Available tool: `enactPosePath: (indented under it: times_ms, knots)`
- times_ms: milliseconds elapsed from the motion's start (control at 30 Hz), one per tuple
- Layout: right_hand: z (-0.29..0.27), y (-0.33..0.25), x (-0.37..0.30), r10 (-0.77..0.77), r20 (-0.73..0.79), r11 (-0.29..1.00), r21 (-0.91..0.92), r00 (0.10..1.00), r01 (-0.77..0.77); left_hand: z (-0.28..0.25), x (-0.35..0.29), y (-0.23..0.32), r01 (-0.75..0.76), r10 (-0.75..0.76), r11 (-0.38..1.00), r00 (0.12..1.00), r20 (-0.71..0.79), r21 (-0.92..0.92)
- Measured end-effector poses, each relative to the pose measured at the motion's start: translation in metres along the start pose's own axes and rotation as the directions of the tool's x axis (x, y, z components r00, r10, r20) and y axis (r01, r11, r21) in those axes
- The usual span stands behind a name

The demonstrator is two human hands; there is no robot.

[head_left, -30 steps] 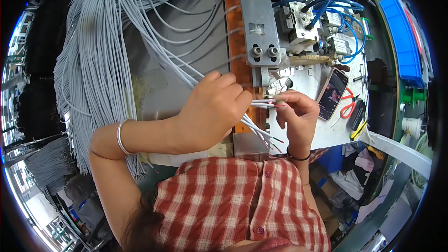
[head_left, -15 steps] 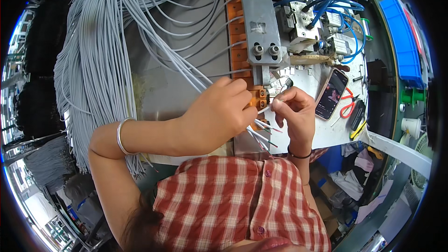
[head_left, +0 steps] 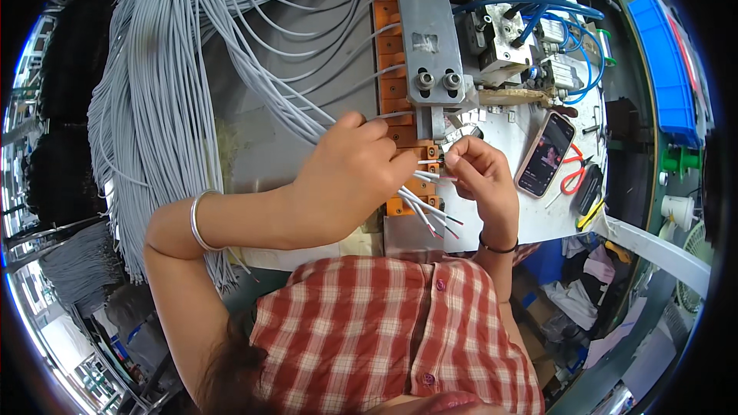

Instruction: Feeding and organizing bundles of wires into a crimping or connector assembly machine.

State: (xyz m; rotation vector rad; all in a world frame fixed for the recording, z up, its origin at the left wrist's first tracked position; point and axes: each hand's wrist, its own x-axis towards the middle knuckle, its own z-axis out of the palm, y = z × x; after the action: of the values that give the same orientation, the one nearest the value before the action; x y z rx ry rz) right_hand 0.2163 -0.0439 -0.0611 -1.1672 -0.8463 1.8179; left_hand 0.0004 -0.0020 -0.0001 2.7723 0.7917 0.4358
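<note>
My left hand (head_left: 357, 165) is closed around several grey cables, gripping them just left of the orange fixture strip (head_left: 393, 89). Their white ends (head_left: 419, 204) stick out past its fingers, with thin red, green and dark wire tips. One cable end points across the orange blocks toward my right hand (head_left: 486, 184). That hand is pinched at the tip of this cable, thumb against forefinger, and its fingertips hide what lies between them. Above the hands, a grey metal clamp plate (head_left: 427, 38) with two bolts covers part of the strip.
A large bundle of grey cables (head_left: 157, 100) hangs at the left. Pneumatic valves with blue hoses (head_left: 530, 19) stand at the back right. On the white bench lie a phone (head_left: 546, 155), red-handled pliers (head_left: 570, 173) and a yellow-black cutter (head_left: 590, 215). A blue bin (head_left: 663, 69) stands far right.
My left hand has shifted slightly left with the cables, and their ends have spread over the orange blocks. My right hand has moved a little up and left, still pinched.
</note>
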Motion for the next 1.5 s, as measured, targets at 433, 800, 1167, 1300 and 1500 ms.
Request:
enactPosePath:
  times_ms: [433, 800, 1167, 1300, 1500]
  knots:
    - [0.026, -0.004, -0.015, -0.362, -0.204, 0.932, -0.083, 0.909, 0.353, -0.009, 0.004, -0.001, -0.009, -0.002, 0.987, 0.998, -0.065, -0.161]
    - [0.028, 0.001, -0.013, -0.363, -0.266, 0.932, -0.091, 0.893, 0.352, -0.013, 0.005, 0.005, 0.034, -0.035, 0.986, 0.999, -0.002, -0.166]
    - [0.022, -0.001, -0.016, -0.321, -0.111, 0.937, 0.111, 0.941, 0.332, -0.009, 0.006, 0.000, 0.018, -0.021, 0.983, 1.000, -0.013, -0.185]
    - [0.018, -0.004, -0.017, -0.184, 0.123, 0.978, 0.123, 0.975, 0.169, -0.006, 0.005, -0.002, -0.038, 0.025, 0.970, 0.998, -0.056, -0.242]
    - [0.022, -0.004, -0.015, -0.335, -0.177, 0.942, -0.103, 0.926, 0.321, -0.004, 0.004, 0.001, 0.034, -0.024, 0.983, 0.998, 0.055, -0.182]
